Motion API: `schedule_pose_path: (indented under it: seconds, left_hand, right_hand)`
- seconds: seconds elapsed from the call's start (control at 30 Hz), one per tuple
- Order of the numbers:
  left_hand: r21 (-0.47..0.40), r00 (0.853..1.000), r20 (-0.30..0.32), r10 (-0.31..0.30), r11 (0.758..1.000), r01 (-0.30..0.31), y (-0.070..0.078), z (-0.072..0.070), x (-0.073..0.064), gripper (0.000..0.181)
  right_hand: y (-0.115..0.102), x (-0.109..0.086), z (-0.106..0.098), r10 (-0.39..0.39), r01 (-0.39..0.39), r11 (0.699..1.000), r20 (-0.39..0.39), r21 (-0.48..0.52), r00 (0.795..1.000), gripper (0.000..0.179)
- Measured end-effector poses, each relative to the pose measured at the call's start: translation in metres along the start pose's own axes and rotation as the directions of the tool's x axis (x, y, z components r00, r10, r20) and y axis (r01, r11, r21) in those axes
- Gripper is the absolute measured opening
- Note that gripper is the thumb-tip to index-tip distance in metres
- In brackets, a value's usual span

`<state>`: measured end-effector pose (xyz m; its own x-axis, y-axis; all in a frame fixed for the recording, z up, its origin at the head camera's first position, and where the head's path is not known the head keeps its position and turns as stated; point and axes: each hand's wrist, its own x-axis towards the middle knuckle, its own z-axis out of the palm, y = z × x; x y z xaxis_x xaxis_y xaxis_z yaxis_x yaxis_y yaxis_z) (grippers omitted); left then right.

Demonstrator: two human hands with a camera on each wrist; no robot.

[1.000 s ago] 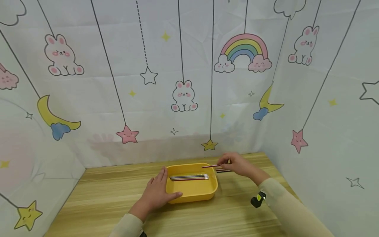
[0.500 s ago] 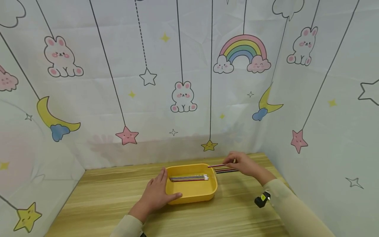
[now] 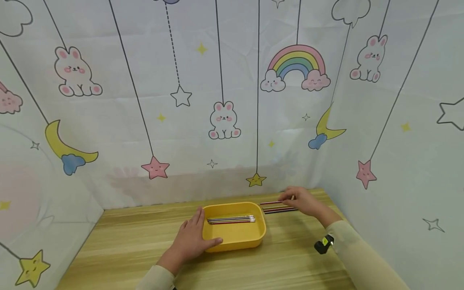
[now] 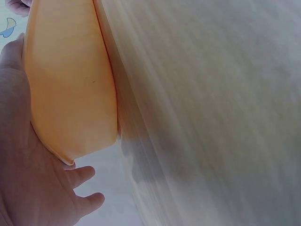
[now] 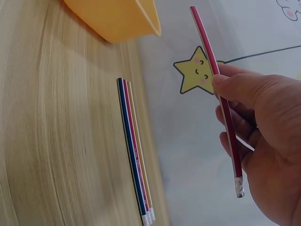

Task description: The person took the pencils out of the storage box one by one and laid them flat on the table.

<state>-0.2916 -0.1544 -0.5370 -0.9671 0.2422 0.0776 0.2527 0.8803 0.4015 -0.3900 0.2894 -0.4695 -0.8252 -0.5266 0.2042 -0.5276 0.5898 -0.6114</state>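
In the head view my left hand (image 3: 192, 235) rests against the left end of a yellow plastic bin (image 3: 237, 245), fingers straight along its end and thumb along the near rim. The left wrist view shows the same hand (image 4: 33, 160) bracing the bin's corner. My right hand (image 3: 301, 200) pinches a dark red pencil (image 5: 203, 35) between thumb and fingers, with its silver eraser end near the palm in the right wrist view. Beneath it, several pencils (image 5: 126, 113) lie side by side on the table. More pencils (image 3: 232, 219) lie together inside the bin.
The wood-grain table (image 3: 145, 249) meets a white cloth backdrop (image 3: 195, 133) printed with rabbits, stars and a rainbow. Cloth also rises at the left and right sides.
My right hand has moved right with the red pencil, from over the bin's right rim to above the pencils on the table. The left hand stays at the bin.
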Motion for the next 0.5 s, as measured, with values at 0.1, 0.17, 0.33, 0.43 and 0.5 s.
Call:
schedule_pose_path:
  seconds: [0.1, 0.17, 0.33, 0.43, 0.5]
  left_hand:
    - [0.0, 1.0, 0.0, 0.001, 1.0, -0.001, 0.0, 0.0, 0.0, 0.131]
    - [-0.001, 1.0, 0.003, 0.0, 1.0, 0.0, 0.0, 0.0, 0.0, 0.131]
    - [0.001, 1.0, 0.005, -0.002, 1.0, 0.002, 0.0, 0.0, 0.0, 0.131]
    - [0.006, 1.0, 0.006, -0.004, 1.0, 0.004, 0.0, 0.0, 0.0, 0.131]
    - [0.008, 1.0, 0.006, -0.005, 1.0, 0.005, 0.0, 0.0, 0.001, 0.132]
  right_hand:
    - [0.003, -0.001, 0.0, -0.01, 0.01, 1.0, -0.004, 0.001, 1.0, 0.016]
    - [0.005, -0.002, 0.0, -0.029, 0.029, 1.0, -0.011, 0.001, 1.0, 0.015]
    - [0.01, -0.003, 0.0, -0.041, 0.041, 0.999, -0.017, 0.01, 0.999, 0.014]
    - [0.014, -0.004, 0.0, -0.026, 0.026, 1.0, -0.011, 0.007, 1.0, 0.015]
    - [0.017, -0.004, -0.001, -0.018, 0.018, 1.0, -0.002, 0.003, 1.0, 0.015]
